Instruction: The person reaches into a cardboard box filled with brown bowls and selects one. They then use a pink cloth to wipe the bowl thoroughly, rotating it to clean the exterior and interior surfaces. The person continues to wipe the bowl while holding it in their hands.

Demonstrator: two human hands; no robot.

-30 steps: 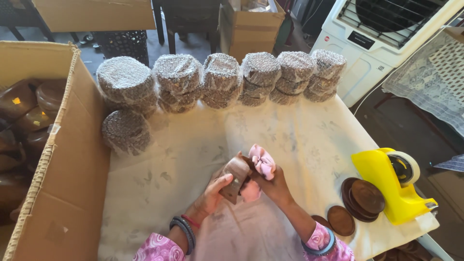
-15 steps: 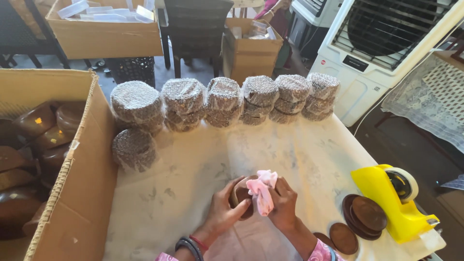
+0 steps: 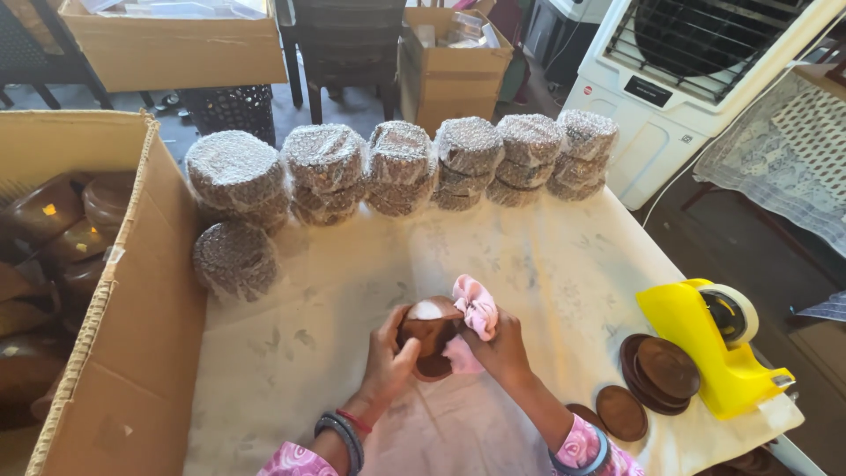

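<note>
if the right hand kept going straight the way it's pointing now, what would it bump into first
The right hand points up and left, with a pink cloth pressed on the brown wooden bowl that the left hand holds. It would meet that bowl at once; beyond it, probably bare table cover, though depth is unclear.

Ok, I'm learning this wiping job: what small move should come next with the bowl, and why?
Probably turn the brown bowl a little in the left hand, so the right hand can press the pink cloth onto a fresh patch. The cloth sits bunched at the bowl's right edge, while a pale patch shows on top.
</note>
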